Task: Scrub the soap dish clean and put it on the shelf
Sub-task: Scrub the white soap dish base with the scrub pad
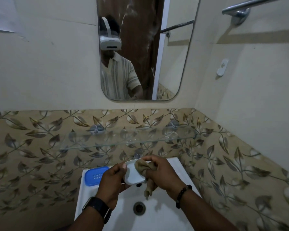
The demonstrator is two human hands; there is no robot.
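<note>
Over the white sink (163, 219), my left hand (113, 180) holds a white soap dish (133, 175) tilted on its edge, thumb on its near rim. My right hand (162, 174) grips a brown cloth (143, 167) bunched against the inside of the dish; a tail of the cloth hangs down toward the basin. A glass shelf (107, 142) runs along the leaf-patterned wall just above and behind my hands. It is bare.
A blue perforated soap tray (95, 175) lies on the sink's back left corner. The drain (139, 208) is below my hands, the tap (138, 153) partly hidden behind them. A mirror (143, 47) hangs above the shelf; a towel bar (250, 5) is top right.
</note>
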